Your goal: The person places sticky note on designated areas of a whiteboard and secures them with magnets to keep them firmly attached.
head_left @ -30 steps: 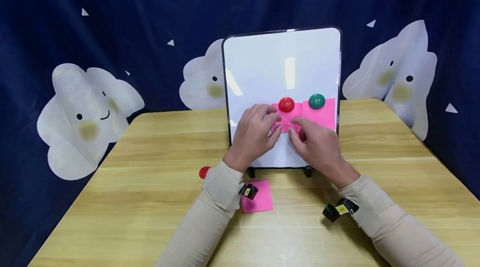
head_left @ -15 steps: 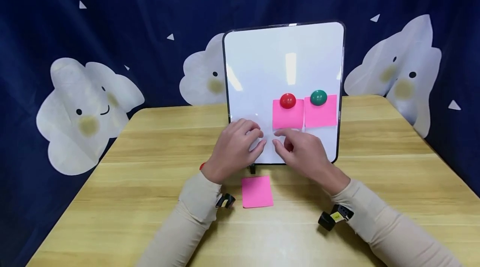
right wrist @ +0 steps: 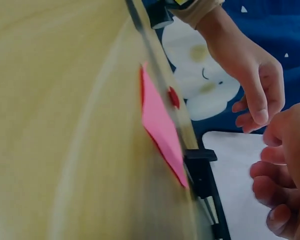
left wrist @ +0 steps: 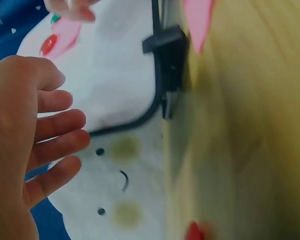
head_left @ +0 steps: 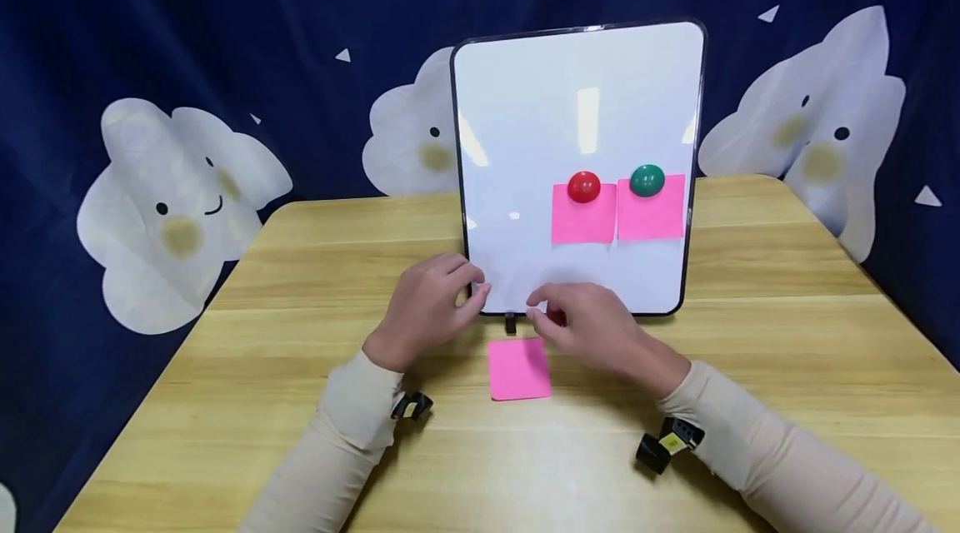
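My left hand [head_left: 431, 304] hovers before the lower left corner of the whiteboard [head_left: 517, 133], its fingers loosely bent around nothing. Near the board's bottom edge, my right hand [head_left: 588, 325] has relaxed, bent fingers and also holds nothing. Between and below the hands, a pink sticky note [head_left: 519, 371] lies on the table. Two more pink notes hang side by side on the board, one under a red magnet [head_left: 583, 186], the other under a green magnet [head_left: 647, 180]. Another red magnet [right wrist: 173, 97] lies on the table; the left hand and wrist hide it in the head view.
The whiteboard stands on small black feet [head_left: 510, 323] on a wooden table [head_left: 225, 425]. A dark blue curtain [head_left: 300, 0] with white cloud faces hangs behind. Each wrist carries a small black camera [head_left: 655, 451].
Both hands have drawn down from the left note on the board, and the left hand has also gone left. The notes and magnets stay put on the board; the head view has tilted slightly down.
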`<state>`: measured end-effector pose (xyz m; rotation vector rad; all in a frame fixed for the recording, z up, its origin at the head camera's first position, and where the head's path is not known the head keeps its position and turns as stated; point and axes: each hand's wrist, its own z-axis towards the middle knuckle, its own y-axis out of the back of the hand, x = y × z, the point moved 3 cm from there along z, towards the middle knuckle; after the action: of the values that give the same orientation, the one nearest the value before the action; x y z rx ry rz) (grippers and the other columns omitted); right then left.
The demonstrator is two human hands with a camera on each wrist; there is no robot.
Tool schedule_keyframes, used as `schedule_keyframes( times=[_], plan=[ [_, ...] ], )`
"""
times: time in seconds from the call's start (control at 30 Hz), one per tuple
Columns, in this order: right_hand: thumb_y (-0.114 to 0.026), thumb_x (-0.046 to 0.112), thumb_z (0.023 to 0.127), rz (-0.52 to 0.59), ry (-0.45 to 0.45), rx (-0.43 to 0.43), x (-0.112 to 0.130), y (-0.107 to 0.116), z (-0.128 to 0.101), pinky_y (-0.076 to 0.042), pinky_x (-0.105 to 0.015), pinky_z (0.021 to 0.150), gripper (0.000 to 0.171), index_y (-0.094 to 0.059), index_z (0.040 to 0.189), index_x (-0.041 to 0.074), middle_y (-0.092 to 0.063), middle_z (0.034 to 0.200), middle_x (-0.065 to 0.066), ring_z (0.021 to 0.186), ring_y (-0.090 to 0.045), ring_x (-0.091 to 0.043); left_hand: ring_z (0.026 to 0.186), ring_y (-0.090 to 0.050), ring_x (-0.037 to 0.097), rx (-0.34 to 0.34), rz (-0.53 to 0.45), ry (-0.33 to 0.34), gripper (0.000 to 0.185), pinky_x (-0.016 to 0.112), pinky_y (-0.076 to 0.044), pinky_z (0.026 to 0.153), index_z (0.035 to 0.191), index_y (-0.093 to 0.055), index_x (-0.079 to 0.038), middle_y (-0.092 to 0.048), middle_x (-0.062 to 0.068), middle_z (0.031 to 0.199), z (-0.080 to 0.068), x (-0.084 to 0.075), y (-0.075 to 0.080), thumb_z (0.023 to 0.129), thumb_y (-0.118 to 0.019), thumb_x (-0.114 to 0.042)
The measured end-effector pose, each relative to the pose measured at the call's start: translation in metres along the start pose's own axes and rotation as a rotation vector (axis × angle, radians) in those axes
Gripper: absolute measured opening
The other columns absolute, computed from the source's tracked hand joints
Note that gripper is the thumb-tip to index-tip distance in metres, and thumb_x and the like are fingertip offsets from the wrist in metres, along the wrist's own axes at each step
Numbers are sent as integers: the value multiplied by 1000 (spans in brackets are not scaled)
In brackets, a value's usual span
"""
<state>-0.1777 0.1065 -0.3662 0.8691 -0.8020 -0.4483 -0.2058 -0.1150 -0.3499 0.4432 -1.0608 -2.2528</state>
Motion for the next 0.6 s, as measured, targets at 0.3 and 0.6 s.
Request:
schedule_keyframes(
  times=[0.3,0.6],
  plan=[
    [-70,24,92,2,-37,182,1,-18,-10,-44,-26,58,17,-75,105,13,-51,67,16,64,-47,-6,73,-65,13,11,-58,80,11,32,-52,61,85,-71,-13,-69,-3,82,-16,33,2,92,-67,-20],
    [-72,34,92,-23,-87,290,-1,-24,-14,-47,-26,65,29,-74,114,16,-60,76,17,72,-53,-5,74,-64,7,198,-106,308,10,33,-52,64,90,-74,-17,-69,-8,83,-25,59,7,95,-67,-23]
  ],
)
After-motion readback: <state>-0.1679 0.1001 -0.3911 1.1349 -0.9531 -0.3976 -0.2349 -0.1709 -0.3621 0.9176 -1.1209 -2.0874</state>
